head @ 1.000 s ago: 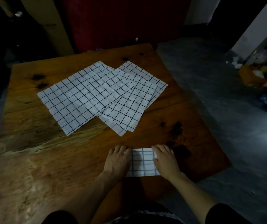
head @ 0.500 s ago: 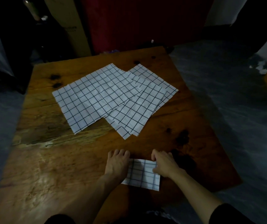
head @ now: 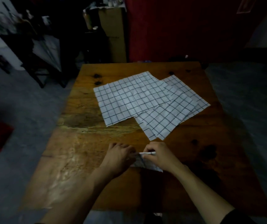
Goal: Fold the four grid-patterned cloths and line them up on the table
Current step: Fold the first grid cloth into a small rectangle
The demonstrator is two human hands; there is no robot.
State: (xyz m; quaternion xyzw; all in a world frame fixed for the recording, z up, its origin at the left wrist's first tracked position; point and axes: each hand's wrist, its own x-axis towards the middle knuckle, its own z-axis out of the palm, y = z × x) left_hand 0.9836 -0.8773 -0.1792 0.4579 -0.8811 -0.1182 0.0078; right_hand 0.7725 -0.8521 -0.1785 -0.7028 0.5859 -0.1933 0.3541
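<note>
A small folded grid-patterned cloth (head: 141, 162) lies near the front middle of the wooden table (head: 81, 152), mostly covered by my hands. My left hand (head: 119, 156) grips its left side with curled fingers. My right hand (head: 158, 155) pinches its far edge, which is lifted off the table. Farther back three unfolded grid cloths overlap flat: a left one (head: 113, 102), a middle one (head: 162, 120) and a right one (head: 194, 94) partly under the others.
Dark knots mark the table at the right (head: 209, 151). A cardboard box (head: 113, 33) and a red panel (head: 178, 26) stand behind the table. Dark furniture (head: 32, 46) is at the back left. Grey floor surrounds the table.
My hands went from pressing flat on the folded cloth to curling round it, and its far edge has come up. The camera view has swung left.
</note>
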